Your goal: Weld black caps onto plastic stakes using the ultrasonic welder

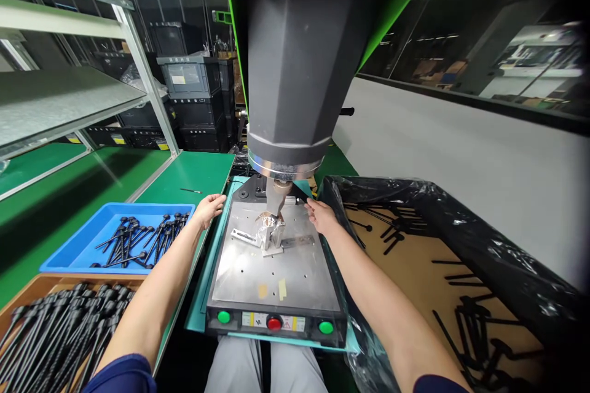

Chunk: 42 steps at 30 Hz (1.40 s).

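Note:
My left hand (211, 210) is at the left edge of a bare metal base plate (258, 276). Its fingers are loosely bent and hold nothing that I can see. My right hand (321, 216) is at the plate's opposite edge, fingers slightly apart, with no object visible in them. Between both hands stands a small metal fixture (271, 234) in the plate's middle. A metal press horn (276, 196) hangs from the dark machine head (290, 73) and meets the fixture's top. Whether a part sits beneath the horn is hidden.
Left of the machine, a blue tray (59, 258) and a brown tray (34, 285) hold many black stemmed parts. A plastic-lined box (442, 202) with similar parts stands at right. Green buttons (224, 317) and a red button (274, 323) line the front.

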{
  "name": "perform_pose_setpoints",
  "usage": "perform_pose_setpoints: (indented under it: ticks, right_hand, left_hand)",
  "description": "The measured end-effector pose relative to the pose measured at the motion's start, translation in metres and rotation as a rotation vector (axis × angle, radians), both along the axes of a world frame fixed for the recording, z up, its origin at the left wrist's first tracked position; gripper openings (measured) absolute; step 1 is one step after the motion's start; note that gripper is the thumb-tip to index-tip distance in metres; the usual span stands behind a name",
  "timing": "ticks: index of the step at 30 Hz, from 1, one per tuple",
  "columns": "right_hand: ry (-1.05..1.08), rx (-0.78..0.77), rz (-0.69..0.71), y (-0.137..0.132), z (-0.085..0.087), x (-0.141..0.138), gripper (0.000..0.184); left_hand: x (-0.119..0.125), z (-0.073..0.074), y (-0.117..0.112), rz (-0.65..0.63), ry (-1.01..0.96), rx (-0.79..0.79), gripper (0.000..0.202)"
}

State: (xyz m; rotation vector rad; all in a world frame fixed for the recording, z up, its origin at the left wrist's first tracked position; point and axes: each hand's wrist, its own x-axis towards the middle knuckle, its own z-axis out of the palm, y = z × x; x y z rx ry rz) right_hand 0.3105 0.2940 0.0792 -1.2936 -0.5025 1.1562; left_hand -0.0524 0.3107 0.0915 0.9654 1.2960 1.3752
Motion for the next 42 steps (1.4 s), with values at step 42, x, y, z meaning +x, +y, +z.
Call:
perform_pose_setpoints:
  ticks: [42]
  right_hand:
    - [-1.048,-0.101,-0.205,-0.297,-0.181,-0.005,0.065]
  left_hand:
    - [0.009,-0.175,-0.279,0.25,0.527,-0.144,0.072]
